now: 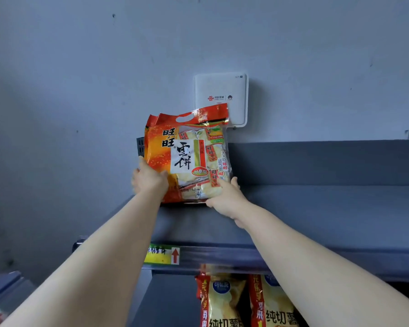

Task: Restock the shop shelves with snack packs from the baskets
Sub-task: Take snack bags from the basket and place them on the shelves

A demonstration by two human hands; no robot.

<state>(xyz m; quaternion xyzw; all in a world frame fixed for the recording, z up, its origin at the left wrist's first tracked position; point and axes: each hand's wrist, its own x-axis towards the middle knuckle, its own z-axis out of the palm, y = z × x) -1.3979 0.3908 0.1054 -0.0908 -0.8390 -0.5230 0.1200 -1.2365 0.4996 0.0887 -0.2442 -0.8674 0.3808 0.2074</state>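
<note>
Chip bags (222,300) cut off btm; router (220,90) lower part behind pack (187,156).

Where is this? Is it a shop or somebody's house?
Most likely a small shop. The grey shelf has a yellow label on its front edge, chip bags stand on the level below, and the left hand and right hand hold a snack pack on it.

snack pack (189,156), orange and red, part clear
upright at the left end of the grey top shelf (316,208), sealed, handle cutout on top.
</note>
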